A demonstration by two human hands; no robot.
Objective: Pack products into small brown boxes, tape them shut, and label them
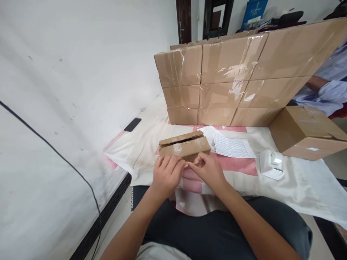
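Observation:
A small brown cardboard box [185, 146] with clear tape on its lid lies on a white and pink cloth [235, 164] in front of me. My left hand [166, 173] and my right hand [207, 169] meet just in front of the box, fingertips touching. Both have their fingers curled and pinched together on something too small to make out. A white sheet of small labels [232, 147] lies to the right of the box.
A wall of stacked, taped cardboard boxes [230, 79] stands behind. A larger brown box [306, 131] sits at the right, with a white tape dispenser [271, 165] near it. A black phone [132, 124] lies by the wall. Another person's sleeve [328, 86] shows at far right.

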